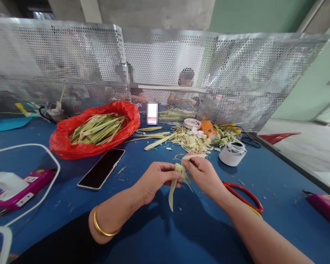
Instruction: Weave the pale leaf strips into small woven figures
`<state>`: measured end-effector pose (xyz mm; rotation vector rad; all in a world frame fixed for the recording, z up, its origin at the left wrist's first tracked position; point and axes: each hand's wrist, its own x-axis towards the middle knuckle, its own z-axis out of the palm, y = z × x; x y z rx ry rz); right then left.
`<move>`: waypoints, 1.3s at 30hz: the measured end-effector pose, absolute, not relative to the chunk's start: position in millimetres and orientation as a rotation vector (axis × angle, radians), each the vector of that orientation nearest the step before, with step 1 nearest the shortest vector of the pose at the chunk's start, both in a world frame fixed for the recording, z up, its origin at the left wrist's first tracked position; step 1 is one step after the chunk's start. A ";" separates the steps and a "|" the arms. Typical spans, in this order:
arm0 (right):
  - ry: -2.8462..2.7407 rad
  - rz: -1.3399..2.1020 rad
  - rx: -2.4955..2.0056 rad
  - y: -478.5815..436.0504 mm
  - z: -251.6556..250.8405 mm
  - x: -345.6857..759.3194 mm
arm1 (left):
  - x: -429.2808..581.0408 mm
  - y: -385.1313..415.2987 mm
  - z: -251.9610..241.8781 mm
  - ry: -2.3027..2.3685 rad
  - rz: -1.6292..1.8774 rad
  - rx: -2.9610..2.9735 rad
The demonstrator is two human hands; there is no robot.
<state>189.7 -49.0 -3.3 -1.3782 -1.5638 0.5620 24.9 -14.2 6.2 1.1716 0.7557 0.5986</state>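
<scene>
Pale green leaf strips point(171, 194), folded over one another into a small piece, are held up between both hands above the blue table. My left hand point(165, 174) pinches the folded part from the left, and one strip end hangs down below its fingers. On the other side, my right hand point(200, 169) has thumb and forefinger closed on a strip that sticks out past the fingertips to the right. A thin pointed end dangles between the hands. The fingers partly cover the fold, so its exact shape is hidden.
A red plastic bag point(61, 143) of long leaves stands left of a phone point(101, 169). Scraps point(191, 139) lie ahead, near a white roll point(232, 154). Red-handled scissors point(257, 202) rest by my right forearm. Power strips lie at both sides. A perforated metal screen point(165, 55) closes the back.
</scene>
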 end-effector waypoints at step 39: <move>-1.507 0.307 -1.752 -54.1 -17.1 177.8 | 34.7 -23.6 -5.2 0.894 0.654 1.151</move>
